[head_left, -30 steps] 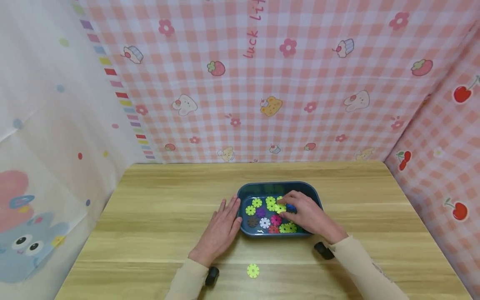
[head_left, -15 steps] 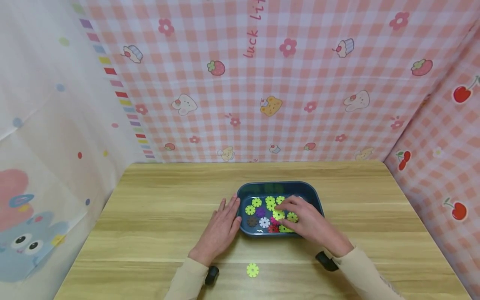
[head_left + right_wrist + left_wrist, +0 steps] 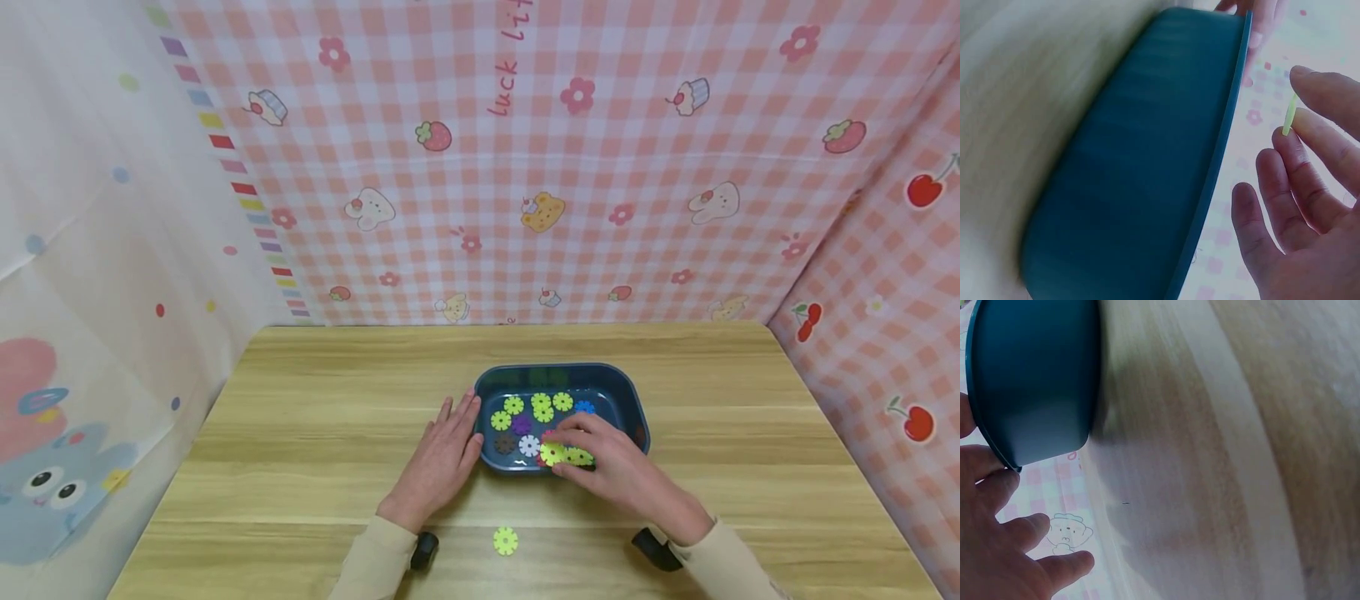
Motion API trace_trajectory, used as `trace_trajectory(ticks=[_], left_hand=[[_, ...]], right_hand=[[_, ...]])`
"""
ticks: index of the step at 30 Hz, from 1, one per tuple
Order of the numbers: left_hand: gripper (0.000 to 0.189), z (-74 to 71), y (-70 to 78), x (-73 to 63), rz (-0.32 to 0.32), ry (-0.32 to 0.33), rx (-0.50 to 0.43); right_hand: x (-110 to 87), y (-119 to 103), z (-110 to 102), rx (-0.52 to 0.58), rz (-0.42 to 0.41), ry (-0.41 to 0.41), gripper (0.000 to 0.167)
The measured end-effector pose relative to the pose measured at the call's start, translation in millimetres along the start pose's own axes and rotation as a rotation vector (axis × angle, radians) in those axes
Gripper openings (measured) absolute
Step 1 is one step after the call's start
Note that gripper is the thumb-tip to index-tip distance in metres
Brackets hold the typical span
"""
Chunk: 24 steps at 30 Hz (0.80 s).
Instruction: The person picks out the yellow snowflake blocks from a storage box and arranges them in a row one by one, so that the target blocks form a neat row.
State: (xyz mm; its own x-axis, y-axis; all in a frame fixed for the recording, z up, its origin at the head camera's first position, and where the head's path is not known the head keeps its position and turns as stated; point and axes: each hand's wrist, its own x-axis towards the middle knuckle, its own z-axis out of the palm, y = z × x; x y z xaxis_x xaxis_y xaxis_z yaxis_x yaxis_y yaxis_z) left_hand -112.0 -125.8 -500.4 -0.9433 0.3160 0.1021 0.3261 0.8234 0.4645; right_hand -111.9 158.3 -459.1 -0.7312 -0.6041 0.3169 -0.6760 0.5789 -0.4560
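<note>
My right hand (image 3: 611,467) pinches a yellow-green notched disc (image 3: 552,452), a snowflake building piece, between thumb and fingers over the front part of a dark blue tray (image 3: 640,408). In the right wrist view the held snowflake disc (image 3: 1289,115) shows edge-on, above the tray's rim. My left hand (image 3: 438,462) rests with straight fingers against the tray's left end; its fingertips touch the rim in the left wrist view. Inside the tray lie several more discs: yellow-green, a purple one (image 3: 521,424), a white one (image 3: 528,446), a brown one (image 3: 505,442) and a blue one (image 3: 584,407).
One yellow-green disc (image 3: 506,541) lies alone on the wooden table (image 3: 337,392), in front of the tray and between the forearms. A pink checked cloth (image 3: 480,183) hangs behind the table. Black wrist cameras sit under both wrists.
My right hand has lifted a yellow-green disc from the tray's pieces and drawn it toward the tray's front side, uncovering the blue disc. The left hand stays put.
</note>
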Motion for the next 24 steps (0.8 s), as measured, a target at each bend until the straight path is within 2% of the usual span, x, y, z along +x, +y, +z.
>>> trace_trajectory(ticks=[11,16,24], left_hand=[[0.057,-0.2,0.5,1.0,0.013,0.013,-0.012],[0.056,0.3,0.6,0.7,0.013,0.017,-0.013],[0.056,0.1,1.6,0.2,0.008,0.018,-0.010]], right_hand=[[-13.2,-13.8,8.1,0.018,-0.073,0.030,0.040],[-18.5,-20.8,10.2,0.030,-0.061,0.014,0.041],[-27.7,-27.9,14.9,0.056,-0.094,0.031,0.039]])
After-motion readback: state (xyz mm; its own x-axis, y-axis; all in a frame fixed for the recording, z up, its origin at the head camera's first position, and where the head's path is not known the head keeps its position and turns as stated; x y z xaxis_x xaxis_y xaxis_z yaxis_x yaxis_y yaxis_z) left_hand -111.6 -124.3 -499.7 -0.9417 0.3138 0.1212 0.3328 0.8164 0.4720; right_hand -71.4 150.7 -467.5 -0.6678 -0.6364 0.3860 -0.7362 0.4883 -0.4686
